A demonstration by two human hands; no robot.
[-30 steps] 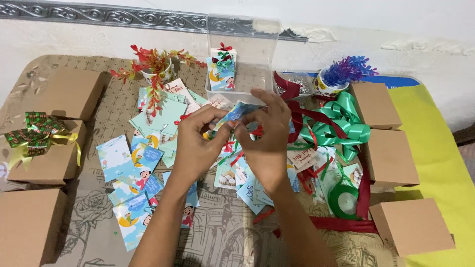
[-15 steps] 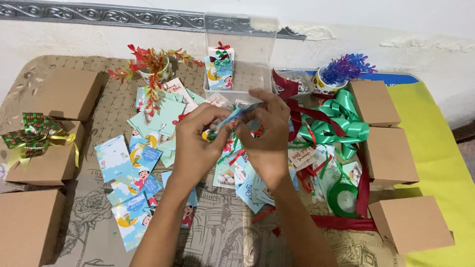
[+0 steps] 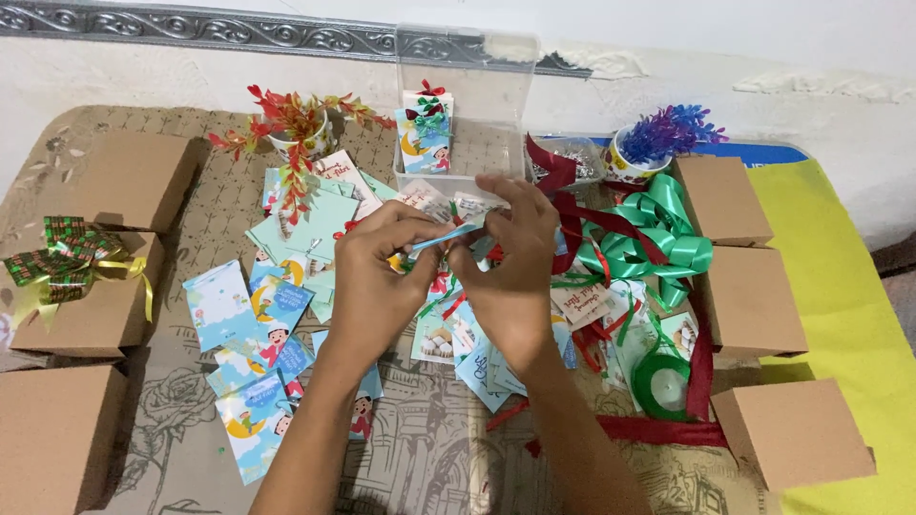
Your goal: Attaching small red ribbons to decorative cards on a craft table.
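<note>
Two hands pinch a small card above a table strewn with craft supplies.
Brown boxes (image 3: 91, 310) at left; left hand (image 3: 377, 277) and right hand (image 3: 510, 262) grasp the card (image 3: 445, 235) at centre; green ribbon (image 3: 649, 238) lies at right.

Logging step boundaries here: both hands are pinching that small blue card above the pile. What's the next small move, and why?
Probably lower it a little and steady it before any finer work. The left hand and right hand both pinch the small blue card in mid-air, edge-on to the camera, above the scattered cards. Nothing supports it, and its face is hidden in this view.
</note>
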